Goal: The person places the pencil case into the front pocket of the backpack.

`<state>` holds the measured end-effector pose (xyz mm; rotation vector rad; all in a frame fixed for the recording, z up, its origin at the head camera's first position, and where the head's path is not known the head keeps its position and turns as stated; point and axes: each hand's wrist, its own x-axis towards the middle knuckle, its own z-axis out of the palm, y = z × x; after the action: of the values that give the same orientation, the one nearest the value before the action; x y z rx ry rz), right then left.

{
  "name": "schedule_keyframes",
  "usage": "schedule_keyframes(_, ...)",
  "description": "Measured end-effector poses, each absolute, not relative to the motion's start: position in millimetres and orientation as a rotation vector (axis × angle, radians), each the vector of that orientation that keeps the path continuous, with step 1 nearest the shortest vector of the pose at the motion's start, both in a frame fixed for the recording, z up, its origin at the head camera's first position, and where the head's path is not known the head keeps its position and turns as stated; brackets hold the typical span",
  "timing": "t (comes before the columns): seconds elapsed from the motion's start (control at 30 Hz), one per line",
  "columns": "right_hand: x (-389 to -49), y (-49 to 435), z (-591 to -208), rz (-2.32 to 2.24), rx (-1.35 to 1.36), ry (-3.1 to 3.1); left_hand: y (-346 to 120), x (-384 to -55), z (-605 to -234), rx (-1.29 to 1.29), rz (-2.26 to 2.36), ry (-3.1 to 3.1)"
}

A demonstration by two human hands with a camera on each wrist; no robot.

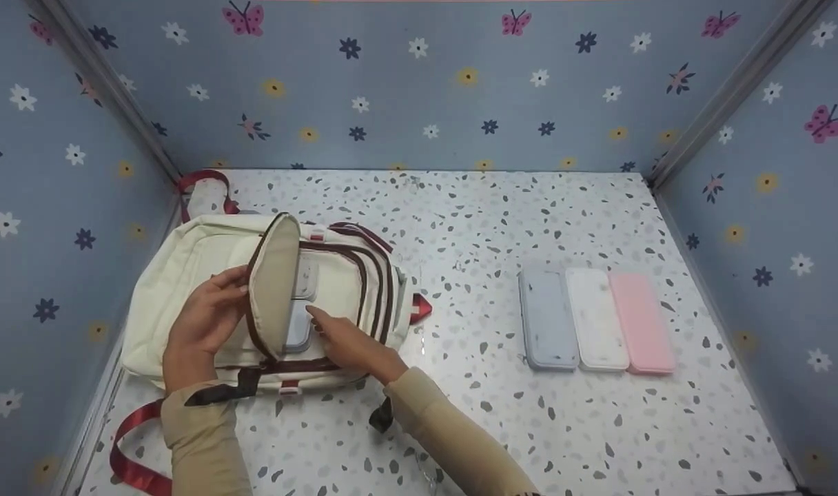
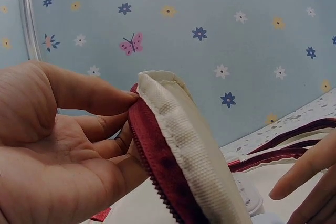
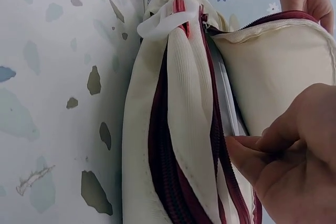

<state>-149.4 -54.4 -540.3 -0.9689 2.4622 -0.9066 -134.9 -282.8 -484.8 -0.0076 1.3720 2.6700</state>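
Left hand (image 1: 209, 313): pinches backpack flap (image 1: 274, 289), presumably holding access open.
Right hand (image 1: 348, 343): unclenched, finger at blue case (image 1: 298, 329).
Three plastic cases (image 1: 598, 318): right of both hands.

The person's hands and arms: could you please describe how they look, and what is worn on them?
The left hand and right hand wear no gloves. The left sleeve and right sleeve are tan and reach near the wrists. A black strap crosses the left one's end; a dark piece shows beside the right one's, perhaps worn, but I cannot tell.
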Motion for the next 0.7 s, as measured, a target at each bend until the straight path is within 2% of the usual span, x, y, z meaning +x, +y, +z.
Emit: schedule_keyframes(0.7, -149.7, -55.4, -536.5, -0.96, -0.899, 2.448, -284.6, -135.5, -486.9, -0.008, 2.684, 1.349)
